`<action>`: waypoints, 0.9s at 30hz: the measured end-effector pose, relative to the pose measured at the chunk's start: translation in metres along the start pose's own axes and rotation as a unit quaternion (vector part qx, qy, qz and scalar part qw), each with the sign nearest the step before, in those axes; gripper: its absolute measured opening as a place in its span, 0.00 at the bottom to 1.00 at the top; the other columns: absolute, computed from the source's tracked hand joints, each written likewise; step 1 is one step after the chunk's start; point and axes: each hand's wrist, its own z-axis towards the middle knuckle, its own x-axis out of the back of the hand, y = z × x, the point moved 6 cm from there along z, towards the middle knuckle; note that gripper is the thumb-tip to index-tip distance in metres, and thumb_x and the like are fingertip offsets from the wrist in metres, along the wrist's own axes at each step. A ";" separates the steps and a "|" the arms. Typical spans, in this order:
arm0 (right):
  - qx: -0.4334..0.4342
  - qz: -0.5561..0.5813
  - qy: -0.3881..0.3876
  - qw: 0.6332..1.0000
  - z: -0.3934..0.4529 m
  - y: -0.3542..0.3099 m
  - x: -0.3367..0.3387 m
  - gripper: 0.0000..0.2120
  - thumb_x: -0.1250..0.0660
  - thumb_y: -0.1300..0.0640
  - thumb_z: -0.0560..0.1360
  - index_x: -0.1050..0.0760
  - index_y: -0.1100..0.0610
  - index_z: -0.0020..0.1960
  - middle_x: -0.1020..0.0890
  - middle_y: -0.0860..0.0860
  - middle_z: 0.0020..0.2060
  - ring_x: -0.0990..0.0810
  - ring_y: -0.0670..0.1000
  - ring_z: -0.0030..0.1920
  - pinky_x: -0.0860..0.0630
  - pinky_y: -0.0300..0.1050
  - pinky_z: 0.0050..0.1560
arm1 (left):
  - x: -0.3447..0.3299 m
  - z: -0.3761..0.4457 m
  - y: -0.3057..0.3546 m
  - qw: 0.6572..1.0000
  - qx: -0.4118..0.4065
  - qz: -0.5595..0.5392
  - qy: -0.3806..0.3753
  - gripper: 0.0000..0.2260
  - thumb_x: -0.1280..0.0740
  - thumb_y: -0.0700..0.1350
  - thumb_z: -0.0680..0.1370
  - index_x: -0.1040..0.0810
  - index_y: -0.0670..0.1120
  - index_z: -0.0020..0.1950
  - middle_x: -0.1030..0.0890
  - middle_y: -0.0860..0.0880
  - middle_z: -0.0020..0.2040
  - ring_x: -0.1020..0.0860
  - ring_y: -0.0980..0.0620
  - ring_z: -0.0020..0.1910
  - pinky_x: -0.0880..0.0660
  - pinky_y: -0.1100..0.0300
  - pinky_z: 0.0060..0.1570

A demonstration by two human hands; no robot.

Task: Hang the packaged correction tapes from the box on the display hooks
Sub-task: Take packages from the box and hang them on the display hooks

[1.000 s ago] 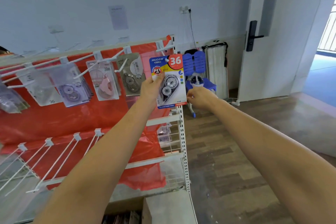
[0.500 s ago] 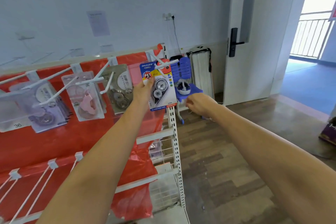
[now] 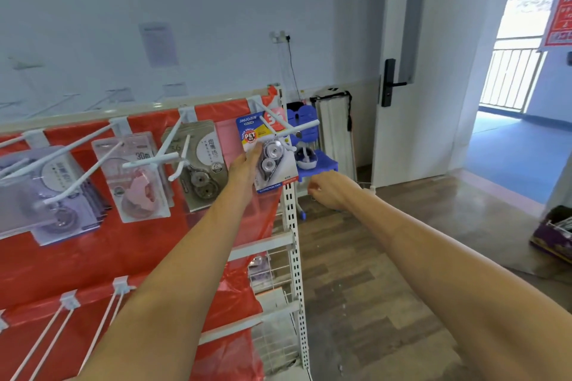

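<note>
A blue-carded packaged correction tape [image 3: 272, 155] sits at the top right of the red display rack, behind the rightmost white hook [image 3: 291, 130], which crosses its front. My left hand [image 3: 244, 167] holds the pack's left edge with fingers and thumb. My right hand [image 3: 328, 189] hovers just right of the pack's lower corner, fingers curled, holding nothing I can see. Other packs hang to the left: a grey one [image 3: 201, 164], a pink one [image 3: 136, 176] and purple ones [image 3: 52, 195].
Bare white hooks [image 3: 117, 294] jut from the lower row of the rack. The rack's white perforated upright [image 3: 294, 241] marks its right end. A blue plastic stool [image 3: 309, 151] stands behind, a door [image 3: 411, 71] is at right, a purple box [image 3: 554, 235] lies on the floor.
The pack has gone further back along the rightmost hook, which now crosses its front. My right hand has let go of its lower corner and drawn slightly right. The view has shifted right.
</note>
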 end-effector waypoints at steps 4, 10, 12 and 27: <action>0.011 -0.003 -0.001 1.000 -0.006 -0.003 -0.004 0.08 0.44 0.55 0.79 0.30 0.55 0.43 0.20 0.55 0.50 0.23 0.56 0.48 0.24 0.53 0.53 | 0.006 -0.014 -0.031 0.998 0.043 0.053 -0.010 0.14 0.36 0.55 0.78 0.23 0.45 0.51 0.21 0.48 0.46 0.22 0.48 0.46 0.23 0.60 0.47; 0.033 0.016 0.005 0.999 -0.021 -0.016 -0.012 0.12 0.44 0.56 0.79 0.34 0.54 0.37 0.26 0.52 0.41 0.26 0.53 0.43 0.27 0.48 0.47 | 0.015 -0.054 -0.066 0.963 0.047 0.246 -0.102 0.07 0.37 0.45 0.80 0.22 0.44 0.49 0.24 0.51 0.41 0.27 0.56 0.37 0.29 0.66 0.33; 0.039 0.020 -0.001 0.999 -0.030 -0.024 -0.021 0.10 0.44 0.56 0.79 0.28 0.57 0.42 0.24 0.55 0.42 0.23 0.56 0.46 0.28 0.47 0.46 | 0.027 -0.066 -0.068 0.941 0.017 0.324 -0.094 0.09 0.36 0.45 0.79 0.21 0.43 0.54 0.22 0.50 0.43 0.25 0.53 0.42 0.30 0.63 0.39; 0.187 0.014 -0.030 0.982 -0.081 -0.179 -0.085 0.14 0.42 0.58 0.77 0.24 0.63 0.57 0.21 0.63 0.57 0.23 0.61 0.56 0.27 0.49 0.53 | 0.188 -0.178 -0.058 0.756 0.030 0.652 0.053 0.18 0.36 0.54 0.76 0.26 0.46 0.61 0.22 0.42 0.61 0.25 0.40 0.60 0.28 0.50 0.59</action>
